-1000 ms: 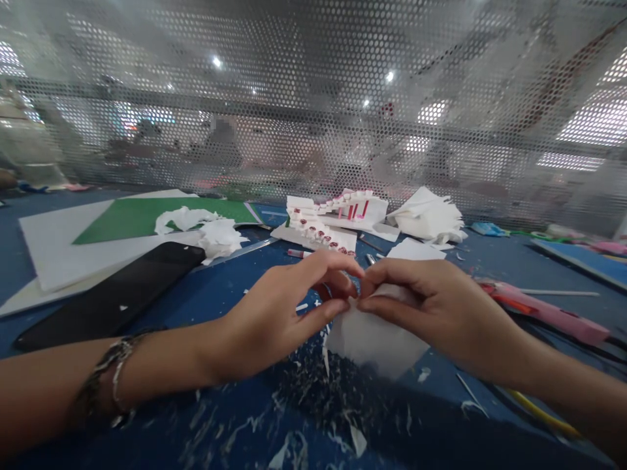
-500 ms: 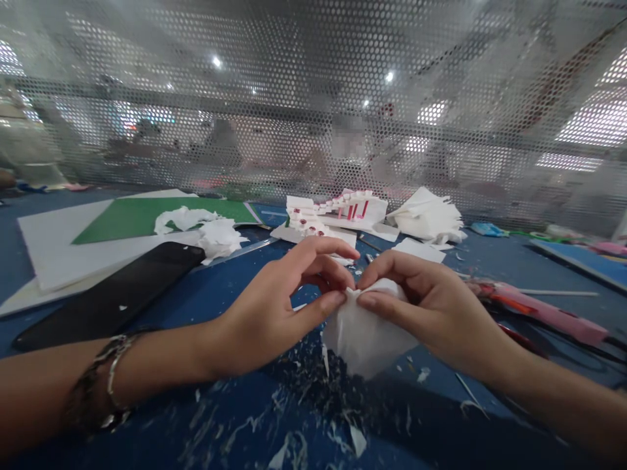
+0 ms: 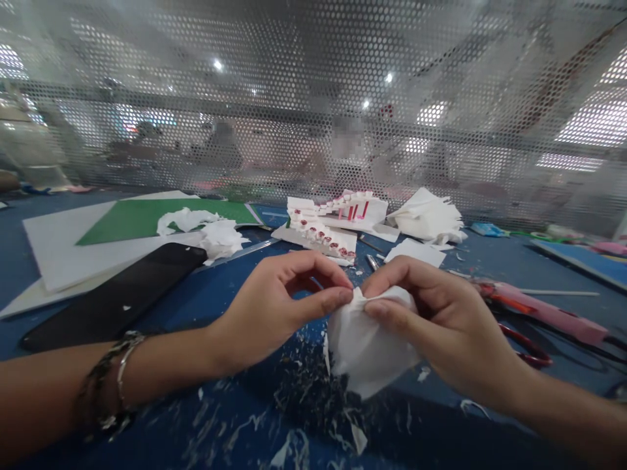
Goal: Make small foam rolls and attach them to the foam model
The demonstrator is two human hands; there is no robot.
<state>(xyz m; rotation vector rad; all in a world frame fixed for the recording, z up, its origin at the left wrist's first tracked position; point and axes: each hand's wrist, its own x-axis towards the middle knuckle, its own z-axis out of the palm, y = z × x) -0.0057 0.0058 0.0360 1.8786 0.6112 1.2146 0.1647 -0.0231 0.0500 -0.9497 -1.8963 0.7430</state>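
A thin white sheet of tissue paper hangs from my fingers over the blue tabletop, its upper edge bunched. My left hand pinches the left end of that edge between thumb and fingertips. Thumb and curled fingers of my right hand are closed on the paper just beside it. Behind my hands stands a small white stair-like model with dark red pieces along its steps and pink posts. Shreds of white paper lie scattered on the table below.
A black phone lies to the left, near a green sheet and crumpled white paper. On the right are a pink glue gun and red-handled scissors. A stack of white paper sits behind, before a perforated metal screen.
My left fingers have come down and closed more tightly at the paper's edge. The sheet hangs slightly lower and shows more of its face. Both hands stay close together.
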